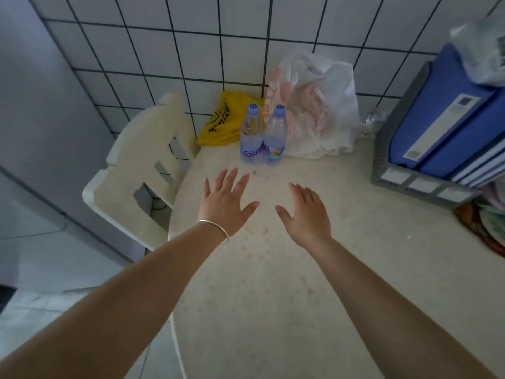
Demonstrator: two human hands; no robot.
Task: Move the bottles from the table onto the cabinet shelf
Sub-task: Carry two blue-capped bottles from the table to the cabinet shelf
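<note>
Left hand (225,199) and right hand (306,214): both are reaching forward over the table (273,296), palms down, fingers straight and spread apart, thumbs pointing toward each other, neither hand holding anything. A thin metal bangle (216,228) is circling the left wrist. The fingertips are stopping short of the bottles, with a strip of bare tabletop lying between.

Left bottle (251,132) and right bottle (275,134): two clear plastic water bottles with pale purple caps and purple-printed labels are standing upright at the far edge of the table, side by side and touching or nearly so. Both are still sitting on the table, close to the tiled wall (218,45).

Surroundings: a crumpled yellow bag (218,121) is lying just behind and to the left of the bottles, against the wall. A white plastic bag (317,105) with pink print is slumping just behind and to their right. At the table's right side, a grey file holder (399,149) is carrying blue binders (442,113), with clear plastic wrapping (481,50) lying on top. A cream plastic chair (139,173) is standing at the table's left side, its back close to the table edge. The cabinet shelf is outside this view.
</note>
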